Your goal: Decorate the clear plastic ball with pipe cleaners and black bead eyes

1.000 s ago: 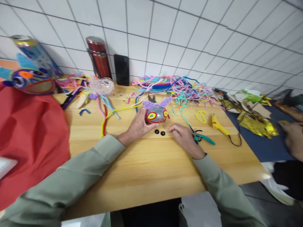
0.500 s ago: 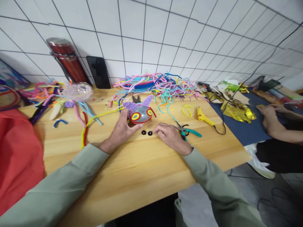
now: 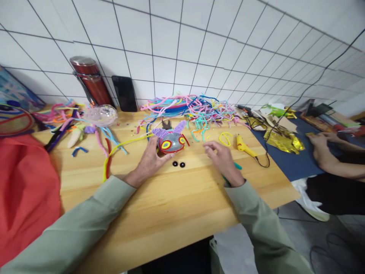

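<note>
A clear ball figure (image 3: 177,140) with purple ears and yellow-and-red ringed eyes stands at the middle of the table, held at its left side by my left hand (image 3: 149,160). Two small black discs (image 3: 175,164) lie side by side just below it. My right hand (image 3: 222,160) hovers to the right of the discs with its fingers loosely curled and apart, and nothing shows between them. Under that hand are the teal-handled pliers (image 3: 237,166), mostly hidden. A yellow glue gun (image 3: 244,147) lies farther right, near a bent yellow pipe cleaner (image 3: 225,139).
Piled pipe cleaners (image 3: 185,105) line the wall beside a phone (image 3: 124,93) and a red flask (image 3: 92,82). Red cloth (image 3: 28,190) covers the left. A black cord and gold foil (image 3: 281,140) are at right, near another person's hands (image 3: 321,146).
My right hand has moved right and up, away from the black discs, and now covers most of the pliers. My left hand still holds the figure. The whole view has shifted slightly.
</note>
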The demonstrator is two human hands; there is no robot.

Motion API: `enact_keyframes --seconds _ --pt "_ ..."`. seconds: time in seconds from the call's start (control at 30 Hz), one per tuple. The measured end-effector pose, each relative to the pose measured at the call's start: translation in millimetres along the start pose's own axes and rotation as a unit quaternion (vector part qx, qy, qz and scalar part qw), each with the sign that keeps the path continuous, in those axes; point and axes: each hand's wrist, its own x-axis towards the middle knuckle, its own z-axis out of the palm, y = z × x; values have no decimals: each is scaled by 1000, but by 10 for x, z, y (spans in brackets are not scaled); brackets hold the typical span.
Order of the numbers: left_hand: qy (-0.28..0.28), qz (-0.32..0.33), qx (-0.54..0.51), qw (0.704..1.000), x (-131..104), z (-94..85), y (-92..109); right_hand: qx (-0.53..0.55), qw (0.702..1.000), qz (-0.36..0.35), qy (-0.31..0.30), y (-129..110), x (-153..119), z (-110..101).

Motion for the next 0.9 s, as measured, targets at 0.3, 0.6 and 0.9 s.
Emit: enact_keyframes --seconds 0.3,0.6,0.9 --pt "-5 3 5 1000 -6 10 48 -200 974 11 -109 773 756 -233" --pt "-4 10 9 1000 7 -1 79 -221 970 25 -100 919 783 5" --pt "2 13 11 1000 -11 6 24 -181 980 71 -51 896 449 -242"
